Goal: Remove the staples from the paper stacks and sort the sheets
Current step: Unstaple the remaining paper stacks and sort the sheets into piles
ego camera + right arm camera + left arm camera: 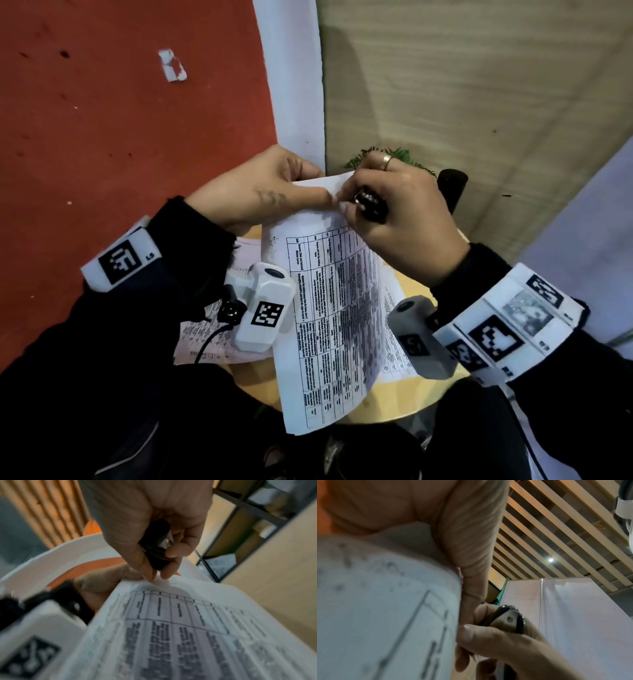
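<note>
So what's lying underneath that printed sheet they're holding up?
Under the printed sheet lie more printed pages on a yellow table. How many pages, and whether they're stapled, is hidden by the sheet and the sleeves.

"LS" on left wristband (120, 255)

Both arms wear black long sleeves. A white band with a black square code marker and the small letters "LS" wraps the left sleeve (113, 301) at the wrist. The left wrist camera (263, 306), a white rounded block with a round dark lens and another code marker, has a thin black cable running from it. The right sleeve (548, 394) carries a wider white band with several black code markers, and a grey-white right wrist camera (419, 334). A gold ring (386, 162) sits on one finger of the right hand (404, 212). A small dark marking shows on the back of the left hand (260, 195).
</note>
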`<move>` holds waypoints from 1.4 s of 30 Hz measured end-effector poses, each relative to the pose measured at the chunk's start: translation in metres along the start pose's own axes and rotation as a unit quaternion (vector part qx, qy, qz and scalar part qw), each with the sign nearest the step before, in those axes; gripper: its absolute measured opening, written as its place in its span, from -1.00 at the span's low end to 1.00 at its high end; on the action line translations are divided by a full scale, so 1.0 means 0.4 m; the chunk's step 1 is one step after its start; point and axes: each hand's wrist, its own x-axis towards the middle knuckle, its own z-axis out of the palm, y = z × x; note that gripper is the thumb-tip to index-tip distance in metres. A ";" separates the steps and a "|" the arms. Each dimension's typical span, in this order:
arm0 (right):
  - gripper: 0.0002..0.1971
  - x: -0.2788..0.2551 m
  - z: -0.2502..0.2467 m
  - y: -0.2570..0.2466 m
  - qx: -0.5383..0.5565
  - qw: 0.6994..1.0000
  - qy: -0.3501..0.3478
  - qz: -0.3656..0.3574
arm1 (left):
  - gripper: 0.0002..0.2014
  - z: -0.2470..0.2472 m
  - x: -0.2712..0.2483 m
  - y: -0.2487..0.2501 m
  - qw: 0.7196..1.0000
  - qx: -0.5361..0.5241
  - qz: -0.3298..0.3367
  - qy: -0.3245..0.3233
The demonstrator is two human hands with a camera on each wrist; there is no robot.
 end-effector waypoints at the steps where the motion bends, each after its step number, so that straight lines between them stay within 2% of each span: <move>1: -0.85 0.003 -0.005 0.000 0.035 0.999 -0.012 0.026 | -0.78 -0.001 -0.001 0.001 1.000 0.005 -0.004 -0.002; 3: -0.88 0.011 -0.011 0.005 0.063 0.995 -0.046 0.056 | -0.91 0.000 -0.003 0.003 1.000 0.015 -0.005 -0.005; 4: -0.90 0.015 -0.012 0.009 0.058 0.994 -0.066 0.063 | -0.92 0.001 -0.003 0.003 1.000 0.021 -0.002 -0.001; 7: -0.88 0.018 -0.011 0.024 0.019 0.991 -0.098 0.085 | -0.75 -0.004 0.010 -0.014 0.998 0.049 0.014 0.037; 9: -0.86 0.016 -0.009 0.045 -0.039 0.988 -0.097 0.110 | -0.78 -0.013 0.016 -0.025 0.996 0.065 0.018 0.051; 12: -0.85 0.014 -0.012 0.097 -0.164 0.967 -0.114 0.157 | -0.94 -0.029 0.019 -0.040 0.997 0.058 0.019 0.053; 15: -0.86 0.014 -0.007 0.137 -0.226 0.942 -0.134 0.208 | -0.89 -0.043 0.018 -0.043 0.996 0.057 0.023 0.060; 18: -0.85 0.013 0.000 0.152 -0.257 0.927 -0.153 0.225 | -0.86 -0.050 0.018 -0.039 0.996 0.062 0.028 0.052; 23: -0.98 0.030 0.004 0.163 -0.201 0.949 -0.086 0.228 | -0.68 -0.056 0.027 -0.043 0.993 0.100 0.044 0.039; 26: -0.80 0.046 0.017 0.183 -0.084 0.968 -0.024 0.233 | -0.76 -0.058 0.028 -0.043 0.994 0.102 0.039 0.024; 28: -0.62 0.052 0.017 0.179 0.016 0.977 -0.004 0.211 | -0.87 -0.060 0.025 -0.042 0.995 0.096 0.032 0.013; 30: -0.44 0.057 0.010 0.165 0.068 0.985 -0.029 0.158 | -0.84 -0.061 0.023 -0.042 0.994 0.101 0.033 0.004; 31: -0.44 0.059 0.007 0.160 0.074 0.987 -0.055 0.134 | -0.81 -0.063 0.023 -0.044 0.994 0.100 0.036 0.004; 33: -0.66 0.062 0.005 0.149 0.074 0.988 -0.093 0.100 | -0.76 -0.067 0.025 -0.048 0.994 0.102 0.044 0.024; 36: -0.95 0.058 0.001 0.131 0.051 0.989 -0.099 0.093 | -0.71 -0.078 0.029 -0.055 0.982 0.164 0.068 0.070; 38: -0.90 0.054 -0.003 0.125 0.034 0.990 -0.103 0.093 | -0.70 -0.075 0.027 -0.049 0.972 0.210 0.084 0.069; 42: -0.88 0.052 -0.009 0.112 0.031 0.989 -0.106 0.093 | -0.70 -0.042 0.032 -0.034 0.966 0.242 0.090 0.016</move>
